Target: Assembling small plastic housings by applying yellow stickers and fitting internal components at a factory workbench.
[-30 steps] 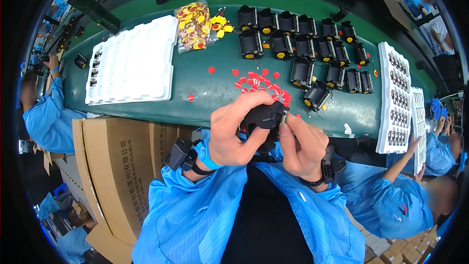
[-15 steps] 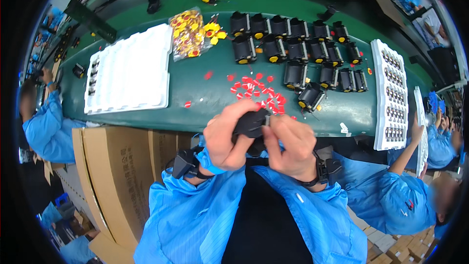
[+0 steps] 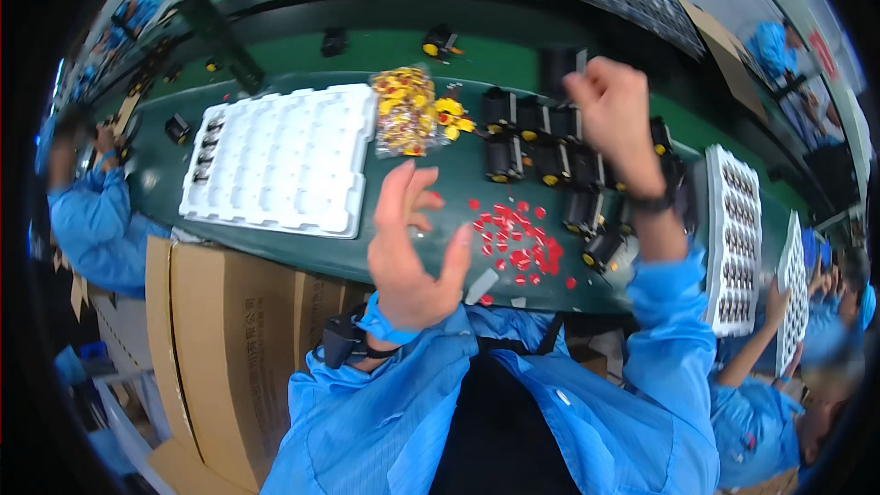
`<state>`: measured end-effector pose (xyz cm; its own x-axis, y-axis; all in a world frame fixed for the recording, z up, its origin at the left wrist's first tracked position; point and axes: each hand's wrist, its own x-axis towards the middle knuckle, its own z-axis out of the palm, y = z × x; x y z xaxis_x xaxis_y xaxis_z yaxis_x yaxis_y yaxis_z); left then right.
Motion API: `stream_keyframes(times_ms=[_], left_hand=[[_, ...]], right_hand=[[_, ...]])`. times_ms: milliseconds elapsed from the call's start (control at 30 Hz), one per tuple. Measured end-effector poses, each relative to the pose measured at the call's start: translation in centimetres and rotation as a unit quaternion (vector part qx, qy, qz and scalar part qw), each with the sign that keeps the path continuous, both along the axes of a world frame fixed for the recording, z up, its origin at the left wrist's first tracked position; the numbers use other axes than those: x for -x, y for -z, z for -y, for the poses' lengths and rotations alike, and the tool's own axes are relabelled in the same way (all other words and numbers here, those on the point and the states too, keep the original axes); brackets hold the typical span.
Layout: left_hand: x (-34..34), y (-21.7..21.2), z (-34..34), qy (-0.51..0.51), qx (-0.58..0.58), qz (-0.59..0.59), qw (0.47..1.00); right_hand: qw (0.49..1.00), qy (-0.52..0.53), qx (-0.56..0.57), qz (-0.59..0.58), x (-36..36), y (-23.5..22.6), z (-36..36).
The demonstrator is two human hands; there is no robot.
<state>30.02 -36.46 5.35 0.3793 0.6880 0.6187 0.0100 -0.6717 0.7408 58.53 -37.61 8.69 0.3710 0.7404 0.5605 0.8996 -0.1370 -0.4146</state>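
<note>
My right hand (image 3: 616, 115) reaches out over the far rows, its fingers closed on the edge of a black plastic housing (image 3: 556, 71), which is blurred. Below and around it stand several similar black housings (image 3: 502, 158) with yellow round parts, some hidden by my hand and arm. My left hand (image 3: 408, 252) hangs above the table's near edge, fingers spread and holding nothing. To the right of it lies a scattered heap of red discs (image 3: 520, 261). A pale strip (image 3: 480, 286) lies close to the left thumb.
A white moulded tray (image 3: 275, 211) with a few dark parts lies left; another filled tray (image 3: 731, 238) lies right. Behind my left hand sits a clear bag of yellow-red parts (image 3: 403, 115) beside loose yellow pieces (image 3: 453, 117). Cardboard boxes (image 3: 229, 348) stand below left. Co-workers sit on both sides.
Both hands were together on a black part near the front edge. My right hand has carried a black housing up to the far rows; my left has let go and opened. The view has shifted.
</note>
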Motion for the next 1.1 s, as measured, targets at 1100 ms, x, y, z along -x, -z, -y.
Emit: stream_keyframes(times_ms=[1100], left_hand=[[-2.2,6.7,-41.6,-0.167,-0.188,-0.522,0.815]], right_hand=[[0.957,-0.220,0.068,-0.175,11.0,-0.3,14.6]])
